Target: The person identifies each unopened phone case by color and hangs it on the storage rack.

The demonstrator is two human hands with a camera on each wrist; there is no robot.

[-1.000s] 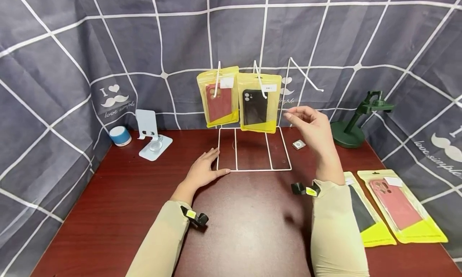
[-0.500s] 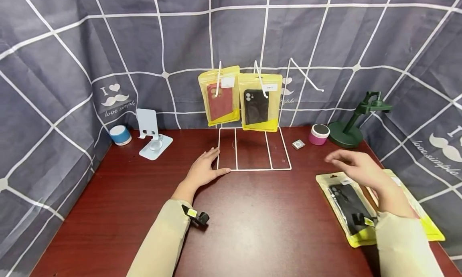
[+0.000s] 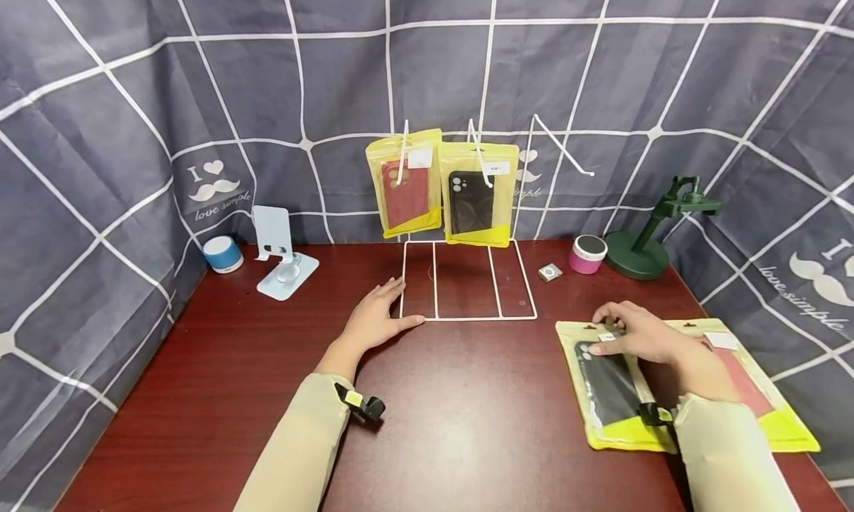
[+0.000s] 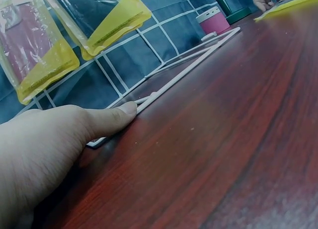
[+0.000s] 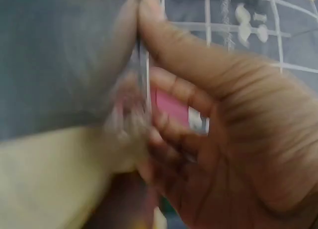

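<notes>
Right hand [image 3: 639, 336] pinches the top of the black phone-case packet [image 3: 608, 390] right of the wire rack [image 3: 467, 318]; left hand [image 3: 375, 319] rests flat, fingers relaxed, against the rack's base.

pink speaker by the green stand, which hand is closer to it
Right. The right hand rests on the black-case packet just in front of the pink speaker; the left hand is across the table at the wire rack's corner.

right wrist view blurred | our right hand [image 3: 640, 338] hides part of the pink-case packet [image 3: 754, 393] | left hand [image 4: 44, 154] cut off at frame edge
</notes>
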